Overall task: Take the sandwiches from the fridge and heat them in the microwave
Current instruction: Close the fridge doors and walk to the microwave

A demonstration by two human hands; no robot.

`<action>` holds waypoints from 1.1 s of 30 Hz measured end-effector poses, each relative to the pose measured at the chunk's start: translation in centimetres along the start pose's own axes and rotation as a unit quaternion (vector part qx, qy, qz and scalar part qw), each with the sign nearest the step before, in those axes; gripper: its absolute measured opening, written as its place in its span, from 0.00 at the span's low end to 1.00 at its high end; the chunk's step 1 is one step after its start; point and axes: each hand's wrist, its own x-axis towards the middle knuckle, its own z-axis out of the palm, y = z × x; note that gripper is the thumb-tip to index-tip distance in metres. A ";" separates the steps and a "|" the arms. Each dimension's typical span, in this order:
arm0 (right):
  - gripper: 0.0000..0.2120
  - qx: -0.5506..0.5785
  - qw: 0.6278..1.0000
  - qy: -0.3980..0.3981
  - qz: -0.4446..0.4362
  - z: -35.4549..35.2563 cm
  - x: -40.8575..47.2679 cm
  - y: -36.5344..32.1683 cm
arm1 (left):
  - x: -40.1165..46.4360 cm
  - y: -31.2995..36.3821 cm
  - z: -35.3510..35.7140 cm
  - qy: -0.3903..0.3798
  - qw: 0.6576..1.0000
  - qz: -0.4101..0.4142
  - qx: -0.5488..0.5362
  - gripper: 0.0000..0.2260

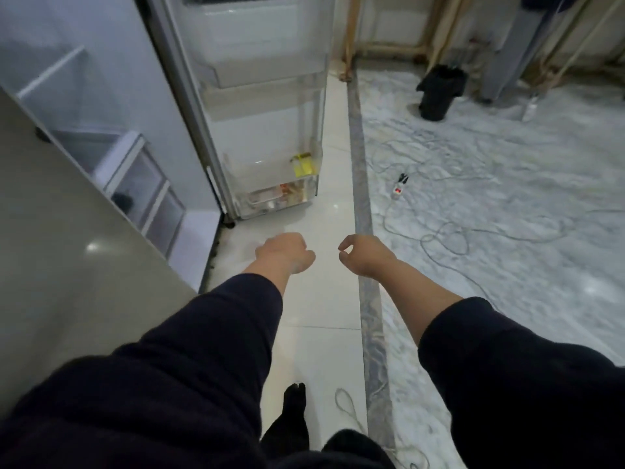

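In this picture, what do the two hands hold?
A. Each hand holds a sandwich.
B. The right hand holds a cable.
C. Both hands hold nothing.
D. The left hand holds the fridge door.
C: the left hand and the right hand hang over the floor with curled fingers and nothing in them, while the open fridge door stands apart from them.

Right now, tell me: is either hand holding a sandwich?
No. The left hand and right hand hang with curled fingers holding nothing, in front of the open fridge door.
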 end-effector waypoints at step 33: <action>0.16 -0.075 0.979 -0.014 -0.187 -37.0 44.6 10.2 | 37.0 32.1 -21.8 0.276 0.950 -0.134 -0.059 0.14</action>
